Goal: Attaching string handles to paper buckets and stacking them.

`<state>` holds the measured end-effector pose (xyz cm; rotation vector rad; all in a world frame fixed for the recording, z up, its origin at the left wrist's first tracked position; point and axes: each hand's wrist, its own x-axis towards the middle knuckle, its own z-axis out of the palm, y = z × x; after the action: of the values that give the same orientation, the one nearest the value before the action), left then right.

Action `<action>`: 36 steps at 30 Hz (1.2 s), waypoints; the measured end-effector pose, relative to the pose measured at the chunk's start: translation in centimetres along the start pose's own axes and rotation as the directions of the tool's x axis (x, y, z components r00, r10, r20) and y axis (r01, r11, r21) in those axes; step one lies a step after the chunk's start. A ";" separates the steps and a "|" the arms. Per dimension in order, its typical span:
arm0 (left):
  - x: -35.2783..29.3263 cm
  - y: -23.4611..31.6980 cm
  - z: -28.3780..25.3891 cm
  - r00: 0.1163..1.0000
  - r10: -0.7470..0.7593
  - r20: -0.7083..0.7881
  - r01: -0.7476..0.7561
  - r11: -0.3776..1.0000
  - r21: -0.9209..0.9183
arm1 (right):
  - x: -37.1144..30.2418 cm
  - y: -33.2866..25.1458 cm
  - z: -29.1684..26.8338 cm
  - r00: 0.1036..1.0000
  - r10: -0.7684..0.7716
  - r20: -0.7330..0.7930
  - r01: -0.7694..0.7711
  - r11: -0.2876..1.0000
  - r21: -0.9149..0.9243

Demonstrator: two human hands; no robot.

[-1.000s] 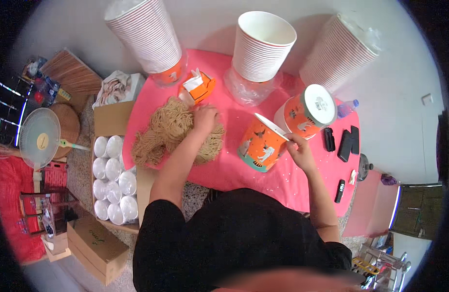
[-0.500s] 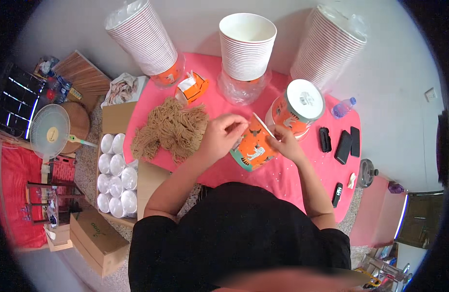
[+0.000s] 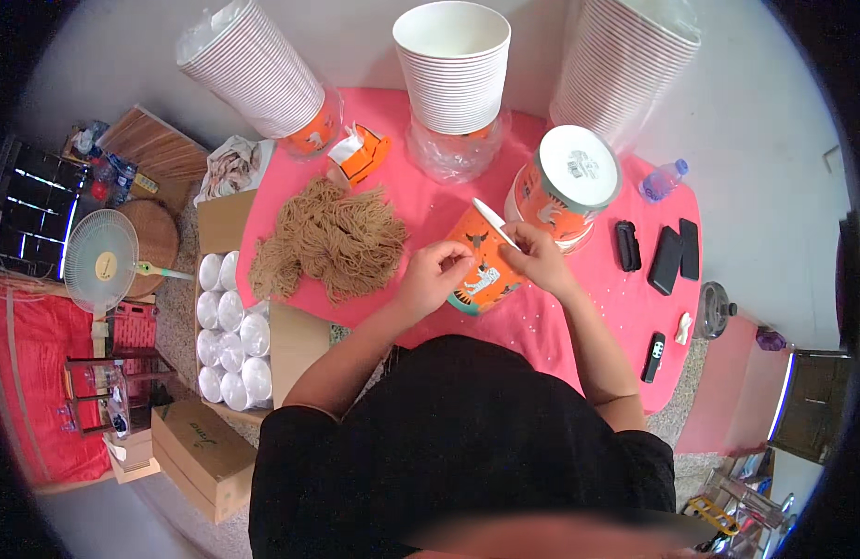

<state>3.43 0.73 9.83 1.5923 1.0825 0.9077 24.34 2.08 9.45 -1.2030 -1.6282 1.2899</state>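
My right hand [image 3: 539,261] grips the tilted tub [image 3: 487,270] at one side over the desk [image 3: 597,321], my left hand [image 3: 436,275] is curled against its front, whether pinching anything I can't tell, and a loosened one-sided grip could drop it.

Dark print [image 3: 583,165], too small to read, marks the upturned bucket's [image 3: 553,194] white base beyond the right fingers [image 3: 523,252]; green lettering [image 3: 203,442] stands on the brown carton [image 3: 227,483], well left of the left fingers [image 3: 458,264].

The held bucket [image 3: 488,253] is orange (animal-printed, teal-green below), the tablecloth [image 3: 625,307] pink, the shirt [image 3: 458,438] black.
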 end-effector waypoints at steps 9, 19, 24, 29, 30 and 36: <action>1.2 1.1 0.0 0.991 0.111 -0.075 -0.095 0.976 0.194 | 0.2 0.0 1.5 1.000 -0.016 0.025 0.017 1.000 -0.022; 1.4 1.4 -0.7 0.986 0.164 -0.005 -0.140 0.860 0.491 | -0.1 -2.3 2.5 0.999 -0.018 0.028 0.020 0.998 -0.054; 1.6 1.8 -0.9 0.987 0.158 0.021 -0.145 0.834 0.533 | -0.2 -2.8 2.4 0.998 -0.041 0.055 0.044 0.997 -0.067; 1.3 2.6 -1.7 0.995 0.074 0.061 -0.095 0.851 0.516 | 0.1 -0.9 2.1 0.973 0.127 0.192 -0.167 0.963 0.211; 1.2 2.8 -1.8 0.995 0.072 0.065 -0.095 0.851 0.517 | 0.3 -0.5 2.2 0.966 0.107 0.234 -0.166 0.955 0.245; 0.3 3.3 -2.4 0.973 -0.092 0.213 -0.023 0.875 0.483 | -0.2 0.4 3.3 0.958 0.053 0.281 -0.136 0.950 0.282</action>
<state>2.07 1.27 13.58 2.0212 1.2267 0.4209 21.40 0.96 8.28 -0.9603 -1.5006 1.7564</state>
